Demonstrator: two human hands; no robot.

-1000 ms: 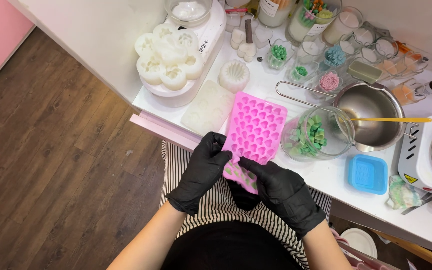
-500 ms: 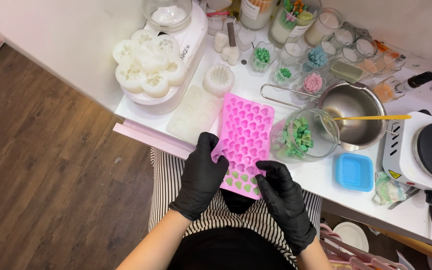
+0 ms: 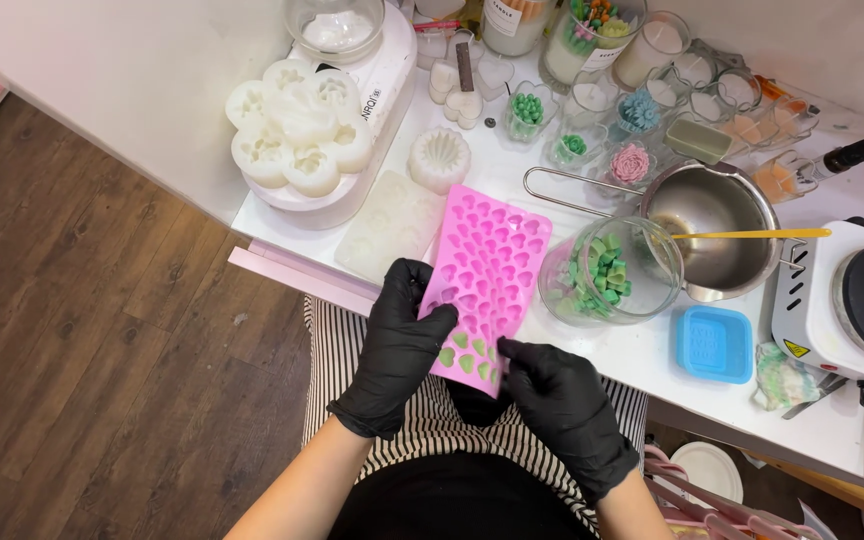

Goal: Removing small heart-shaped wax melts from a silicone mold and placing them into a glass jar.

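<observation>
White tabletop (image 3: pixel 642 365) carries a pink silicone heart-cavity mould (image 3: pixel 487 275) overhanging its near edge, pinched by the black-gloved left hand (image 3: pixel 397 345) and right hand (image 3: pixel 557 400); just beside it stands a glass jar of green wax pieces (image 3: pixel 607 272).

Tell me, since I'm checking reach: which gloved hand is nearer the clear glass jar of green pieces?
Right. The right hand is just below the glass jar; the left hand is beyond the pink mould.

Both hands wore black gloves: the left hand (image 3: pixel 399 345) curled with thumb forward, the right hand (image 3: pixel 564 405) pinched fingertips, bare forearms angled inward.
</observation>
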